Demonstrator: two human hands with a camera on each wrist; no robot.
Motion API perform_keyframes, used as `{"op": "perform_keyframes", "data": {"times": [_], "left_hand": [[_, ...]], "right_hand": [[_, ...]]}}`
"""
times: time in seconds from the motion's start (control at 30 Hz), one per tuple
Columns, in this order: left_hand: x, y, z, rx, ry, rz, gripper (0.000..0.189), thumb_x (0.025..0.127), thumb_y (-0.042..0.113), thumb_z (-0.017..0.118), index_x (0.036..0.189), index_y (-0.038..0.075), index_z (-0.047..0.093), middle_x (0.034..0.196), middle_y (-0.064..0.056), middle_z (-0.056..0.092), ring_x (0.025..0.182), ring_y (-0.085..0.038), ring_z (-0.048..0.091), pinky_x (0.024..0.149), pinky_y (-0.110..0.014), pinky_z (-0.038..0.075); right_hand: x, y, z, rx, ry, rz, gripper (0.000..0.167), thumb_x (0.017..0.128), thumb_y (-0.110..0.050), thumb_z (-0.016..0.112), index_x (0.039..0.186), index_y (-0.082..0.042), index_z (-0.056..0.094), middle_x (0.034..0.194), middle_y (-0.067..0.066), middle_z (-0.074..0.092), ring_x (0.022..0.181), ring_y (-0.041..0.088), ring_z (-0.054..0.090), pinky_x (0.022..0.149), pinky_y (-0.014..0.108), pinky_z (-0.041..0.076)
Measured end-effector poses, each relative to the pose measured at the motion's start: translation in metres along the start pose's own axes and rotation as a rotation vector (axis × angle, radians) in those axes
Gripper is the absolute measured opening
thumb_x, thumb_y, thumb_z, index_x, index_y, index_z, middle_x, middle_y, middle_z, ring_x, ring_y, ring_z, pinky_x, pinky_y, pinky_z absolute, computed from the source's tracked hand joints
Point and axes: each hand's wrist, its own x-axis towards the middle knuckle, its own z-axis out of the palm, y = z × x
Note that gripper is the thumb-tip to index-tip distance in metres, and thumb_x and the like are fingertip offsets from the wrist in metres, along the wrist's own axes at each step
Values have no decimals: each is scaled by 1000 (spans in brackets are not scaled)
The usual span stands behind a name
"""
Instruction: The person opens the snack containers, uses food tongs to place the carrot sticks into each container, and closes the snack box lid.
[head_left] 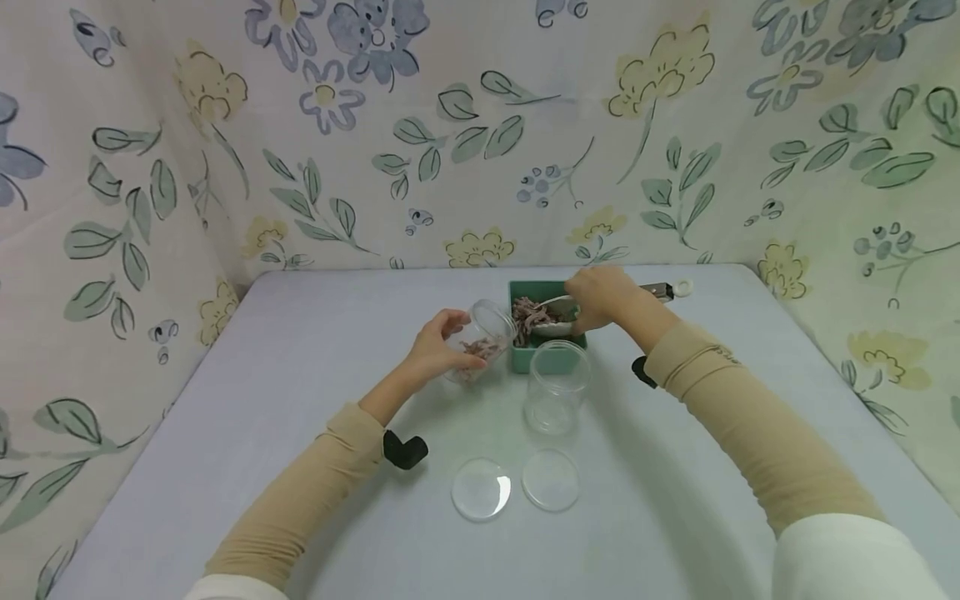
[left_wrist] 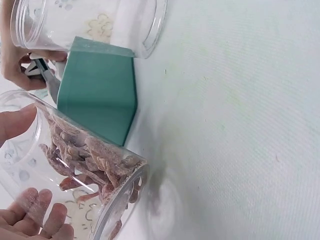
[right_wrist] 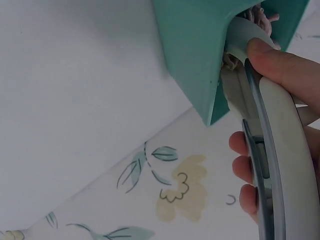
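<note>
The held jar point(left_wrist: 75, 167) looks glossy plastic, the green box point(left_wrist: 97, 92) matt.

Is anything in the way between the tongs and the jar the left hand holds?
Yes, the green box's wall on that side; the tongs probably must rise over it. The other jar isn't between them.

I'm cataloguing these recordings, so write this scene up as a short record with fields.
Left hand: the left hand holds a tilted jar, its mouth leaning toward the box
Jar contents: brownish-pink strips, gathered near the base
Right hand: the right hand grips tongs, their ends inside the green box
Box contents: more such strips
Second jar: upright jar, clear, in front of the box
Lids: two clear lids, side by side on the table
Backdrop: floral cloth
</note>
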Motion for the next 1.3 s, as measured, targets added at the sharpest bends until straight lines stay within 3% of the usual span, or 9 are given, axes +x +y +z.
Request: {"op": "perform_keyframes", "data": {"times": [0.13,0.57,0.87,1.3], "left_hand": [[2,2,-1,1,1,7,79,73,6,85,139,1,42,144,-14,47,136,-32,38,112,-47,32],[13,18,-3,72,76,-3,77,71,8,86,135,3,45,141,-11,49,134,-29,41,111,-43,34],[22,34,2,157,166,-38,80,67,8,88,136,3,48,140,-11,52,132,-28,43,109,-41,36],[24,38,17,179,165,-11,82,64,7,90,136,4,50,139,-11,53,131,-29,44,108,-41,38]], "right_hand": [[-8,7,-8,59,14,-3,46,77,-39,78,102,-2,66,88,6,65,79,24,61,68,42,54],[-32,25,-28,113,130,16,35,75,-40,78,84,-8,63,76,3,59,66,20,49,54,34,41],[-44,29,-34,161,235,-18,37,75,-38,79,89,-6,67,74,2,61,63,19,51,53,34,42],[-52,26,-41,213,288,-46,49,75,-41,79,108,-5,70,88,5,69,71,20,55,60,38,48]]}}
